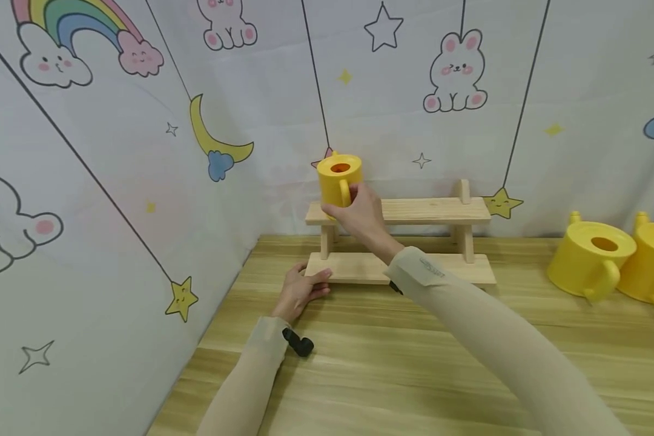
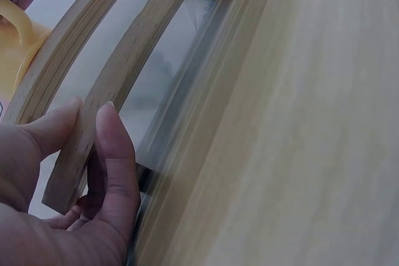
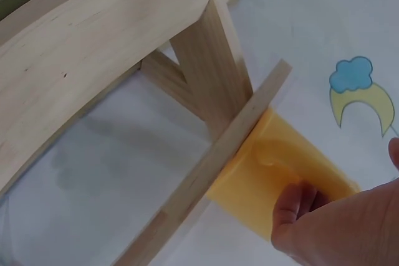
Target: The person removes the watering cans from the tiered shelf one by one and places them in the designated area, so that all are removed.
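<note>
My right hand (image 1: 364, 217) curls its fingers round the handle (image 1: 345, 192) of a yellow pot (image 1: 329, 186) — its base touches the left end of the wooden stand's upper board (image 1: 425, 210). My left hand (image 1: 298, 289) pinches the lower board (image 1: 360, 266) at its left end, between thumb and fingers. Two more yellow pots (image 1: 583, 263) stand well off to the right.

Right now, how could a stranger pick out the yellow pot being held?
In front of the cartoon-printed backdrop, find the two-tier wooden shelf on the table. Look at the left end of its upper tier for a yellow pot. It is the one gripped by the person's right hand; two other yellow pots stand to the shelf's right.
</note>
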Available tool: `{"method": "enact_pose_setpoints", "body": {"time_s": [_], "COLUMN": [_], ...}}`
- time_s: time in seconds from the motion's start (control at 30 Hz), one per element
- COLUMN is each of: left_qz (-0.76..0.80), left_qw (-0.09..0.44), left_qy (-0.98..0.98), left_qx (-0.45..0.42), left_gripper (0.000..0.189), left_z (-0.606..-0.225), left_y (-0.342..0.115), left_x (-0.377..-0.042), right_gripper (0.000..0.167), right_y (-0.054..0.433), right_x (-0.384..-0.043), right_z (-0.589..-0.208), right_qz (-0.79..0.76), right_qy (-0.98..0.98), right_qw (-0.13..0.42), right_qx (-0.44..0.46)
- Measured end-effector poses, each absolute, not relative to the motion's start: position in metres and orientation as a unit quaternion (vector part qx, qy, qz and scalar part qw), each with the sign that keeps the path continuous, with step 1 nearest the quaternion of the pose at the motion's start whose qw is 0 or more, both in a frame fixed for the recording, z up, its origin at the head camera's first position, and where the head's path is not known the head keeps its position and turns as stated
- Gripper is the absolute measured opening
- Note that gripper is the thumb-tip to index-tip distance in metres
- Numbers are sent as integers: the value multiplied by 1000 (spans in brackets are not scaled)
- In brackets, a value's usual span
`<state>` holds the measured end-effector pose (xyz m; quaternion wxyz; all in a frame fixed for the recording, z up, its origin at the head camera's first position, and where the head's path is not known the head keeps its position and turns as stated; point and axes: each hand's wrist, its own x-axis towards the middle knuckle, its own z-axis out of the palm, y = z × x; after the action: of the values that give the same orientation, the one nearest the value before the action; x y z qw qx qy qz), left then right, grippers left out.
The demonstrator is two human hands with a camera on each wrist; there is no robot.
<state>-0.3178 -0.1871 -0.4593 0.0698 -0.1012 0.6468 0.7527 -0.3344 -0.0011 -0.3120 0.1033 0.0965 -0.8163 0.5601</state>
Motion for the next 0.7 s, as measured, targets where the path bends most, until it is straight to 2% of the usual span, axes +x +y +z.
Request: {"method": "enact_pose_setpoints", "body": {"time_s": [0.43, 0.57, 0.7], "left_qz": [753, 755, 756], "left_qw": [64, 63, 67], "left_qy": [648, 646, 643], "left_qx": [-97, -99, -98], "left_gripper": [75, 76, 78], "left_z": [-457, -457, -459], "left_y": [-187, -187, -188], "left_x": [-316, -316, -316], "right_gripper": [24, 22, 31], "right_y": [-14, -17, -19], "right_x": [-347, -349, -351], "right_z": [-313, -314, -315], "right_qz": [611, 626, 638], "right_qy": [-784, -773, -764], "right_qw": [92, 89, 87], "right_qx": [58, 55, 46]}}
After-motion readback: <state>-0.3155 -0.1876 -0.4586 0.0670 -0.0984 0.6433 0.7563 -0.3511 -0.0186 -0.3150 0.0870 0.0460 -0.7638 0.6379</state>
